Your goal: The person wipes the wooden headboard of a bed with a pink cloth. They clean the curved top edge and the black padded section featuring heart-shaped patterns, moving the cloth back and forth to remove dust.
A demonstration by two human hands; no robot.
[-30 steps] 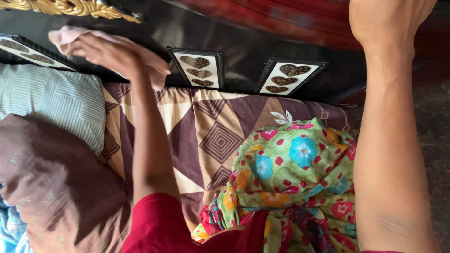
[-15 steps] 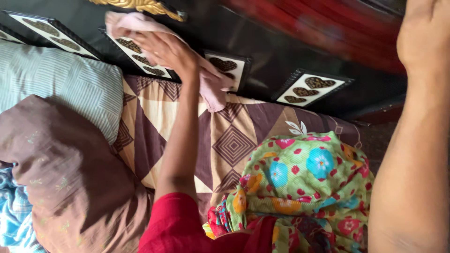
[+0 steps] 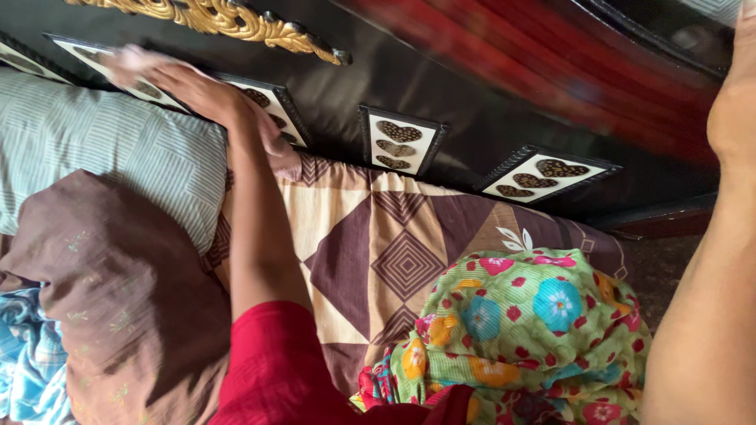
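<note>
My left hand (image 3: 189, 88) presses a pink cloth (image 3: 277, 148) flat against the black glossy headboard (image 3: 441, 86), over one of its white inset panels with brown hearts. The cloth shows past my fingertips and hangs below my wrist. My left arm in a red sleeve (image 3: 272, 370) reaches across the bed. My right hand (image 3: 736, 102) is at the far right edge, up by the dark red top of the headboard; its fingers are cut off by the frame.
Two more heart panels (image 3: 398, 142) (image 3: 543, 175) and a gold carved ornament (image 3: 236, 20) are on the headboard. A striped pillow (image 3: 94, 149), a brown pillow (image 3: 102, 291), a brown-and-cream geometric sheet (image 3: 378, 244) and a green floral cloth (image 3: 535, 330) lie on the bed.
My left hand slid the pink cloth along the headboard, first toward the middle heart panels, then back toward the panel above the striped pillow. The view drifted sideways.
</note>
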